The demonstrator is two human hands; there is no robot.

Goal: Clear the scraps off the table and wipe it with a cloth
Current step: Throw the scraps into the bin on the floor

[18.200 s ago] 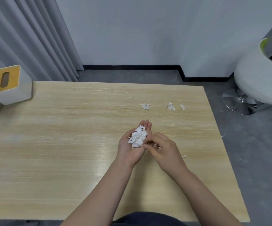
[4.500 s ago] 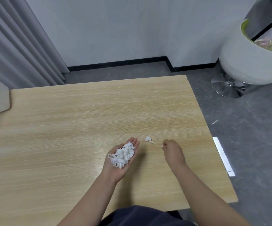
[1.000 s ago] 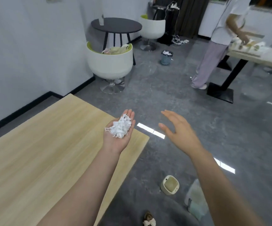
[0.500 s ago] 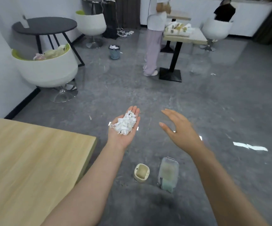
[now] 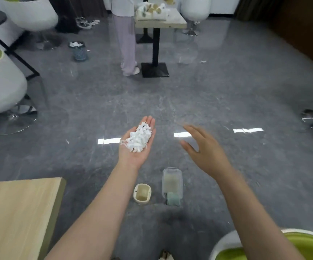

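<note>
Where the head view looks down past the table (image 5: 20, 207) corner: left hand (image 5: 138, 147), palm up, fingers straight, carrying a heap of white paper scraps (image 5: 138, 137) over grey floor, clear of the tabletop. Right hand (image 5: 206, 151), empty, fingers spread and relaxed, blurred, beside the left. Floor below: small cream bin (image 5: 142, 194); clear container (image 5: 171, 184) lying beside it. Far off: a standing person (image 5: 125, 34) at another table (image 5: 161, 22).

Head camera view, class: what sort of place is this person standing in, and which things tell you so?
Probably a café-style lounge or break room: white tub chairs on chrome bases, a pedestal table where another person stands, a polished grey floor and a small waste bin.
</note>
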